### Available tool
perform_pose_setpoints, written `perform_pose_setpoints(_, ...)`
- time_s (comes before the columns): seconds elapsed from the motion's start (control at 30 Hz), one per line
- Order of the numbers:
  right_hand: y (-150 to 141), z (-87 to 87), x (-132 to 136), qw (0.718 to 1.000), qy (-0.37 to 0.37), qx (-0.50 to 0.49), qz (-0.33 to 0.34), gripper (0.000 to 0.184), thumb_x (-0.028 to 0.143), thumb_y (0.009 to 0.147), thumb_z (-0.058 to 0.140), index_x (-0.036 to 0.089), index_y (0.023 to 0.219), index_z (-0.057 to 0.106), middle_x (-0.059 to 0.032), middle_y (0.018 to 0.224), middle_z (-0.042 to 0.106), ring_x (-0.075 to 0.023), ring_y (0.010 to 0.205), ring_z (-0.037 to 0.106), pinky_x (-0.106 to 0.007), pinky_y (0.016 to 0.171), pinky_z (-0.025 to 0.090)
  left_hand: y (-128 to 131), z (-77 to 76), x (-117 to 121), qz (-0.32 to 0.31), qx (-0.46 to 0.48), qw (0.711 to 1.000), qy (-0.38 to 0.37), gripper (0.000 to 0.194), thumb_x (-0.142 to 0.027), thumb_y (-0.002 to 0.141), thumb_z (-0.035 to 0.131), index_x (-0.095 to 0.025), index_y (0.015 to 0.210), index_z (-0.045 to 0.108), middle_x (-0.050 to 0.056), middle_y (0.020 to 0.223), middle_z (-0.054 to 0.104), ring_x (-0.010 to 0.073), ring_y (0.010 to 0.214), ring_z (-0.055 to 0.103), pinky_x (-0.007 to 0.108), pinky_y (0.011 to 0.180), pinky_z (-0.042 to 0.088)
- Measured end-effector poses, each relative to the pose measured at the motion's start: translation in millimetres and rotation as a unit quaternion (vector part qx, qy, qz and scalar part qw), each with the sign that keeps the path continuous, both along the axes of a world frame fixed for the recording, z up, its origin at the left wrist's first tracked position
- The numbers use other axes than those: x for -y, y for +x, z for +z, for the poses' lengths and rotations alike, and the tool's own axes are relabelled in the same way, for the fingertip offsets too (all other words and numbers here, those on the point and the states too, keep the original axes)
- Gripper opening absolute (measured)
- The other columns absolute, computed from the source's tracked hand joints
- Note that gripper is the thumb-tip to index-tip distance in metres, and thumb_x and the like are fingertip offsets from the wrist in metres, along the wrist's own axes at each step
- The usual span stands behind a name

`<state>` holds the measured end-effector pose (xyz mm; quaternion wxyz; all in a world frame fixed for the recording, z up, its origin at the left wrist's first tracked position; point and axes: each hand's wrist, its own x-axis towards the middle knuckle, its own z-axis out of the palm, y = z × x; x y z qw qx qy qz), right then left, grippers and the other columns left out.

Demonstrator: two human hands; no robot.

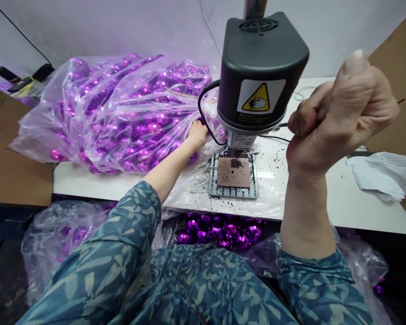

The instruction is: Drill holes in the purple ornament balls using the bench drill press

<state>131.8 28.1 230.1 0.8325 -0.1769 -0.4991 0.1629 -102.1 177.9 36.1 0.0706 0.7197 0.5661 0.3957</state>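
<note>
**Q: What fills most of the field?**
A: A clear plastic bag (115,113) packed with shiny purple faceted balls (149,131). It lies on a white tabletop (341,203), mostly to the left of and beyond the left hand (198,134). Its plastic bunches toward a gathered neck just right of that hand.

**Q: State of the hands?**
A: The left hand rests against the bag near the neck, its fingers partly hidden; whether it grips the plastic cannot be told. The right hand (338,122) is raised well above the tabletop, its fingers curled together into a closed fist with the thumb upward. Whether it holds anything cannot be told.

**Q: What stands between them?**
A: A black machine head (260,67) with a yellow warning label (263,96) stands just right of the left hand, partly blocking the view beyond. A black cord (205,113) loops from it beside that hand.

**Q: What lies below the machine?**
A: A perforated metal jig (233,194) holding a square brown plate (233,172), near both hands. Dark granules (274,167) are scattered around it, toward the right hand.

**Q: Other items?**
A: Loose purple balls (219,230) lie in plastic below the table's front edge, beneath and between the hands. Crumpled white material (379,174) lies right of the right hand.
</note>
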Motion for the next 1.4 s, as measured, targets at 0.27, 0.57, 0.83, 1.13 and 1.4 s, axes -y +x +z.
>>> perform_pose_setpoints(0.27, 2, -2.7, -3, 1.0, 0.02, -0.009, 0.018, 0.044, 0.021, 0.095, 0.053, 0.017, 0.055, 0.035, 0.0084, 0.043, 0.028, 0.0011, 0.038, 0.031, -0.021, 0.049, 0.03, -16, 34.8, 101, -0.062, 0.269, 0.955, -0.109, 0.03, -0.038, 0.091, 0.072, -0.022, 0.117, 0.066, 0.008, 0.1, 0.071, 0.0213, 0.089, 0.07, 0.042, 0.088, 0.061)
perform_pose_setpoints(0.57, 8, -3.8, -1, 0.999, -0.034, 0.01, 0.022, 0.041, 0.041, 0.088, 0.059, 0.021, 0.057, 0.042, 0.0102, 0.044, 0.028, 0.0014, 0.039, 0.038, -0.023, 0.05, 0.034, 23, 62.3, 173, -0.097, 0.649, 0.67, -0.348, 0.024, -0.033, 0.1, 0.063, -0.017, 0.117, 0.064, 0.009, 0.105, 0.075, 0.0181, 0.09, 0.075, 0.033, 0.083, 0.063)
perform_pose_setpoints(0.83, 9, -4.1, 3, 0.999, -0.03, 0.033, 0.02, 0.04, 0.035, 0.091, 0.054, 0.021, 0.057, 0.04, 0.0097, 0.045, 0.033, 0.0011, 0.04, 0.035, -0.024, 0.051, 0.032, 47, 55.1, 176, -0.086, 0.689, 0.6, -0.397, 0.02, -0.019, 0.102, 0.051, -0.012, 0.113, 0.067, 0.009, 0.098, 0.076, 0.0164, 0.084, 0.073, 0.026, 0.073, 0.059)
perform_pose_setpoints(1.13, 6, -5.0, -2, 1.0, -0.009, 0.012, 0.023, 0.043, 0.048, 0.083, 0.064, 0.022, 0.058, 0.04, 0.0089, 0.043, 0.031, -0.0029, 0.037, 0.032, -0.026, 0.044, 0.025, 51, 47.4, 190, -0.155, 0.618, 0.644, -0.423, 0.023, -0.03, 0.091, 0.071, -0.014, 0.107, 0.068, 0.008, 0.095, 0.074, 0.0154, 0.078, 0.07, 0.025, 0.068, 0.056)
perform_pose_setpoints(1.4, 1, -12.7, 5, 0.993, -0.056, 0.1, -0.023, 0.06, 0.075, 0.083, 0.032, 0.02, 0.086, 0.056, 0.0098, 0.059, 0.051, 0.0005, 0.041, 0.026, -0.021, 0.039, 0.031, 95, 40.7, 277, -0.46, 0.397, 0.512, -0.607, 0.048, -0.03, 0.072, 0.092, -0.02, 0.115, 0.074, 0.008, 0.107, 0.072, 0.016, 0.091, 0.068, 0.025, 0.081, 0.054)
